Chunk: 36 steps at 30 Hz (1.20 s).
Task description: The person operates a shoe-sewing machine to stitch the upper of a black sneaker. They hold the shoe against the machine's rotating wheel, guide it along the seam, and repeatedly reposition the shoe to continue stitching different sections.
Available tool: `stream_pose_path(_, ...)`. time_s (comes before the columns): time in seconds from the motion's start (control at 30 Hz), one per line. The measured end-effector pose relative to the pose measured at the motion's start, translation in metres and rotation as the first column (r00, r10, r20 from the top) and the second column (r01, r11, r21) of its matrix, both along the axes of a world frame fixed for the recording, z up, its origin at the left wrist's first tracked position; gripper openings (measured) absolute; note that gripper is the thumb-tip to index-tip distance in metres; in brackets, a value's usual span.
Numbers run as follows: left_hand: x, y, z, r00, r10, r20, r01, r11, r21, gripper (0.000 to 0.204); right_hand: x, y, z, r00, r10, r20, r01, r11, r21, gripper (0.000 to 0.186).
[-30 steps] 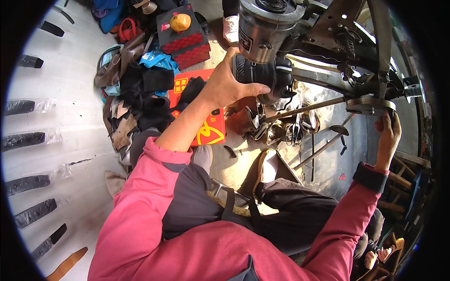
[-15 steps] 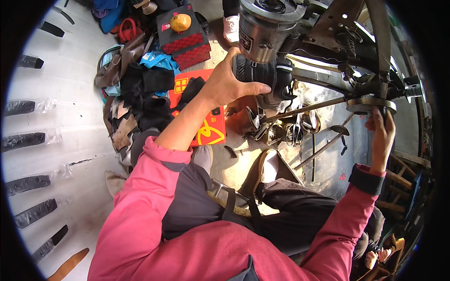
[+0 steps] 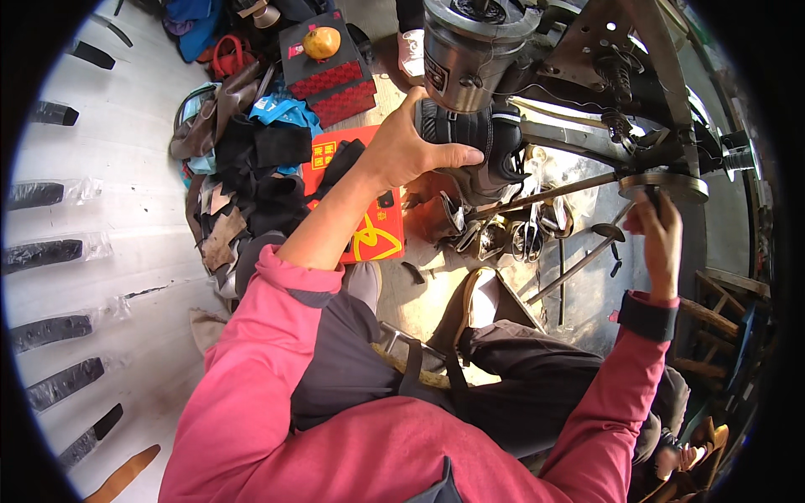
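We count two hands: the left hand (image 3: 402,151) and the right hand (image 3: 658,239). We see one black shoe (image 3: 478,138) and one grey machine head (image 3: 470,50) above it. There is one handwheel (image 3: 671,186) and one long rod (image 3: 537,197). We count one dark red box (image 3: 331,80) and one orange fruit (image 3: 322,42) on it. One red packet (image 3: 369,226) lies on the floor, and one red bag (image 3: 222,59) beside one blue cloth (image 3: 281,113). On the pale wall at the left we count six dark slots, the top one being (image 3: 54,113). The small metal tools (image 3: 511,235) under the rod are too jumbled to count.
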<state>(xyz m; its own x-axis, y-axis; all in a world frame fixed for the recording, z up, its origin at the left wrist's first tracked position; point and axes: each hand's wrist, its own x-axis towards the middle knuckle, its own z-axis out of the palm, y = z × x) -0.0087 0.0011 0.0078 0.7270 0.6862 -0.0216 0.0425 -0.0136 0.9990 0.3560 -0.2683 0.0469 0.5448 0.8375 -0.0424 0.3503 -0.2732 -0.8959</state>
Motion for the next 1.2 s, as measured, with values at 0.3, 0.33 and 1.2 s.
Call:
stream_pose_path(0.3,0.003,0.002,0.013,0.998,-0.065,0.026,0.066,0.996,-0.056,0.09,0.079,-0.02,-0.045,0.839,-0.481,0.252,0.527,0.836,-0.157,0.016)
stream_pose_path(0.33,0.003,0.002,0.012,0.995,-0.075,0.062,0.078,0.995,-0.057,0.09,0.063,-0.014,-0.056,0.87,-0.418,0.26,0.479,0.84,-0.255,0.021)
stream_pose_path(1.2,0.004,0.003,0.01,0.999,-0.034,-0.014,0.032,0.996,-0.084,0.059,0.018,-0.006,0.028,0.943,-0.217,0.253,0.185,0.972,0.145,0.018)
